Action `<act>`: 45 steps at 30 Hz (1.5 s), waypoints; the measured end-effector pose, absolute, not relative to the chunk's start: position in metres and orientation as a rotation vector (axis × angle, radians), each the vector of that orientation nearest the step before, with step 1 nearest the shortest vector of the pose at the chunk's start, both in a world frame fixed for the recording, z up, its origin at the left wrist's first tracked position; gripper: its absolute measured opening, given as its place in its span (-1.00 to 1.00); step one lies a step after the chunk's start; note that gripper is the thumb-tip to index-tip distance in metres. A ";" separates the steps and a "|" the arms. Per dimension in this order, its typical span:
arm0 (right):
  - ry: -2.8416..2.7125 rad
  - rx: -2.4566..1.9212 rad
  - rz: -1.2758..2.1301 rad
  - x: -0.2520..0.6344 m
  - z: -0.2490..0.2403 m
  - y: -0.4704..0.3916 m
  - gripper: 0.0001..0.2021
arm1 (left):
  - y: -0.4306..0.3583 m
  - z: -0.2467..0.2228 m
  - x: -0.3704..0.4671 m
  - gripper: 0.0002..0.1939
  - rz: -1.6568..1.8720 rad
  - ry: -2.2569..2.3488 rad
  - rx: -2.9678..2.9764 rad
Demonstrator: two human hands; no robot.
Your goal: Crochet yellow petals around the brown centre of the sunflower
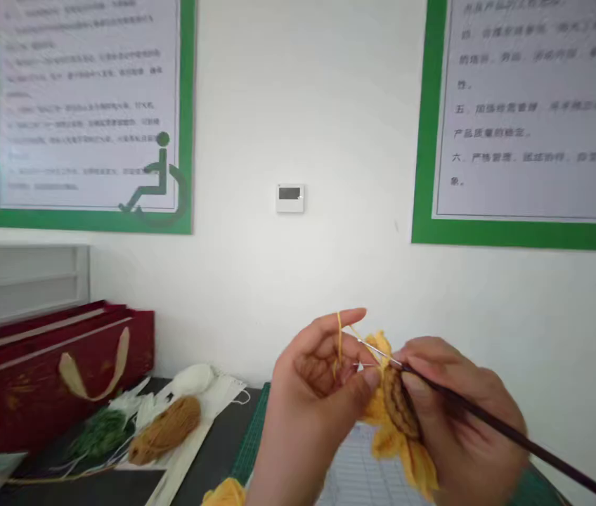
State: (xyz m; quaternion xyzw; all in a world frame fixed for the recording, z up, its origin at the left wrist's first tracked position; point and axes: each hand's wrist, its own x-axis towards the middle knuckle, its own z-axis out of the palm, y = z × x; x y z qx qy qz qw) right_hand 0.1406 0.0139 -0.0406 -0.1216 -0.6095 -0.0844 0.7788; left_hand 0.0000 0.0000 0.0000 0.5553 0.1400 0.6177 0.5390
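Note:
My left hand (313, 393) pinches the edge of a crocheted flower (400, 407) between thumb and fingers. The flower has yellow petals and a brown centre. A strand of yellow yarn (339, 344) loops over my raised left index finger and runs to the work. My right hand (461, 414) grips a crochet hook (488, 419) with a dark handle and a thin metal shaft. The metal tip lies at the upper petals, close to the yarn. Part of the flower is hidden behind my fingers.
On the dark table at left lie a brown yarn skein (166, 430), green yarn (98, 434) and a white ball (192, 380). A red gift bag (39, 379) stands behind. Below my hands are a printed sheet (364, 471), a green cutting mat (251, 430) and more yellow yarn (224, 493).

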 end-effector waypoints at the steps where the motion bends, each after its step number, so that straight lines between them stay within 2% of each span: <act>1: -1.325 -0.270 -0.166 0.142 -0.040 0.014 -0.67 | 0.000 0.000 0.000 -0.54 1.465 0.324 1.312; 15: -1.238 -0.228 -0.296 0.135 -0.035 0.010 -0.63 | 0.001 0.001 0.001 -0.49 1.428 0.314 1.266; 18: -1.180 -0.215 -0.190 0.132 -0.032 0.007 -0.71 | 0.000 0.001 0.001 -0.53 1.438 0.328 1.267; 23: -1.257 -0.204 0.195 0.142 -0.033 0.010 -0.91 | 0.001 0.002 0.000 -0.51 1.482 0.309 1.264; 27: -1.288 -0.189 0.284 0.151 -0.036 0.014 -0.96 | 0.002 0.001 -0.001 -0.53 1.524 0.325 1.337; 38: -1.437 -0.225 0.112 0.164 -0.030 0.005 -0.91 | 0.009 -0.004 -0.002 -0.58 1.554 0.320 1.416; 45: -1.562 -0.233 -0.209 0.169 -0.033 0.001 -0.61 | 0.012 -0.009 0.001 -0.59 1.599 0.324 1.449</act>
